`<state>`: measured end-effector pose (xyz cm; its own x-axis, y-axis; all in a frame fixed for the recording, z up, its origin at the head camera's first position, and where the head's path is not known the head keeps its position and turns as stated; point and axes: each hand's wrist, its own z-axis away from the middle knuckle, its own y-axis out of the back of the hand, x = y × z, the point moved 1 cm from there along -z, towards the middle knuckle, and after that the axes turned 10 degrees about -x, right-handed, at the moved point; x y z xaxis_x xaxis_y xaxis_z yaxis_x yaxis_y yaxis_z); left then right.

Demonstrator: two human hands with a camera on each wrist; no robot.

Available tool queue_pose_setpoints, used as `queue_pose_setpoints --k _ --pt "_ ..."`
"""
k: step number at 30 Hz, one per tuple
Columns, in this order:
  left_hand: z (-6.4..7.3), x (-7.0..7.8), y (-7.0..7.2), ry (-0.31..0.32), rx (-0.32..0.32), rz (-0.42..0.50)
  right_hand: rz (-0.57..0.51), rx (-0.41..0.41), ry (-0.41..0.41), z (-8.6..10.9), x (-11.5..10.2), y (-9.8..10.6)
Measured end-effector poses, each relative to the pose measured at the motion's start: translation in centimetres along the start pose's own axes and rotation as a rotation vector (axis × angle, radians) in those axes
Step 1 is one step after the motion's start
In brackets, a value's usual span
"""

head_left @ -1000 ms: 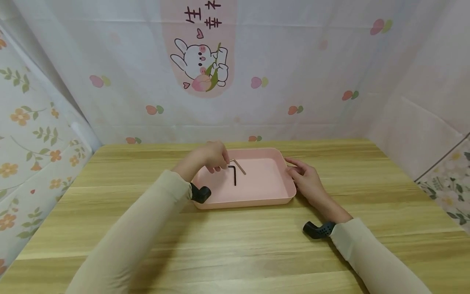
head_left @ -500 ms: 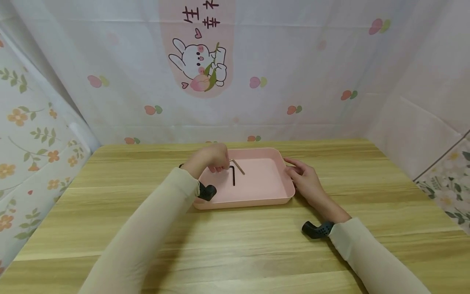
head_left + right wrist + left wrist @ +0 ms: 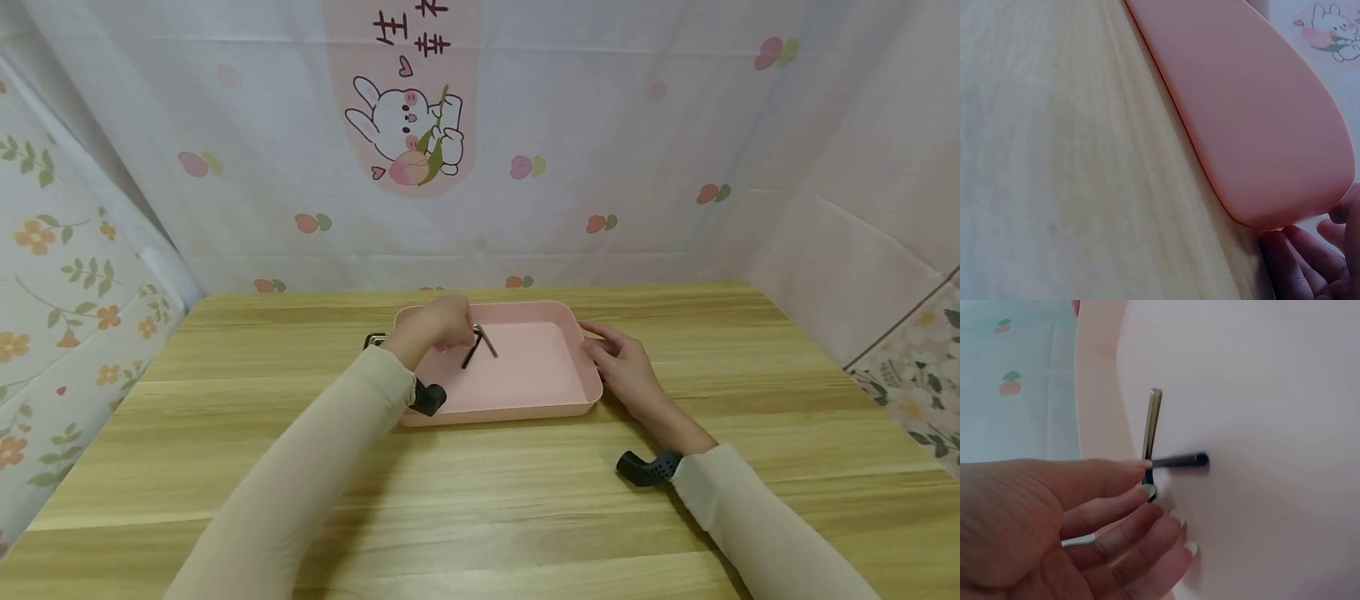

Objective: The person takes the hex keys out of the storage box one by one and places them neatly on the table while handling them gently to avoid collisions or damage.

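A shallow pink tray (image 3: 495,412) rests on the wooden table. Inside it, near the back left, my left hand (image 3: 447,322) pinches a black hex key (image 3: 472,352) between thumb and index finger. The left wrist view shows the free end of this hex key (image 3: 1180,460) pointing away from the fingertips, its other end hidden by them. Beside it lies a gold-brown hex key (image 3: 489,342) on the tray floor, partly crossed by the black one. At the tray's right wall, my right hand (image 3: 624,367) holds on, thumb at the rim and fingers outside.
Left of the tray, a black-and-gold looped thing (image 3: 373,340) shows, partly hidden behind the left wrist. A patterned cloth (image 3: 562,117) hangs along the table's back edge. Bare wooden table (image 3: 510,500) lies in front of the tray.
My left hand has moved slightly right and taken hold of the black hex key, which has tilted. The looped thing at the left has come into sight. My right hand stays put.
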<state>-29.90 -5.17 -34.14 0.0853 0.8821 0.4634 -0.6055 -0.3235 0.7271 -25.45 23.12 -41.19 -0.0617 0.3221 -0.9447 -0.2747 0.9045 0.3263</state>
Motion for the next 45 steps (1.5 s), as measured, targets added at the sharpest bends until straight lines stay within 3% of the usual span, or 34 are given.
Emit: queue_pose_setpoints --k 10,21,25,34,39,45 --pt "-0.1 1.1 -0.3 0.142 0.051 0.09 -0.005 -0.004 -0.003 -0.1 -0.1 0.0" --pt "-0.6 1.6 -0.6 0.226 0.014 0.004 0.033 -0.005 -0.01 -0.1 -0.3 -0.2" --pt "-0.5 1.6 -0.8 0.234 -0.012 -0.025 0.034 -0.017 -0.009 -0.1 -0.2 -0.4" --pt "0.1 1.5 -0.9 0.23 -0.014 0.008 0.042 -0.008 0.0 -0.2 0.1 -0.4" --pt "0.9 1.4 -0.9 0.191 -0.008 -0.037 0.041 -0.003 0.002 -0.3 0.4 -0.2" --pt "2.3 1.2 -0.8 0.113 0.055 -0.073 0.041 0.001 -0.001 -0.1 0.3 0.0"
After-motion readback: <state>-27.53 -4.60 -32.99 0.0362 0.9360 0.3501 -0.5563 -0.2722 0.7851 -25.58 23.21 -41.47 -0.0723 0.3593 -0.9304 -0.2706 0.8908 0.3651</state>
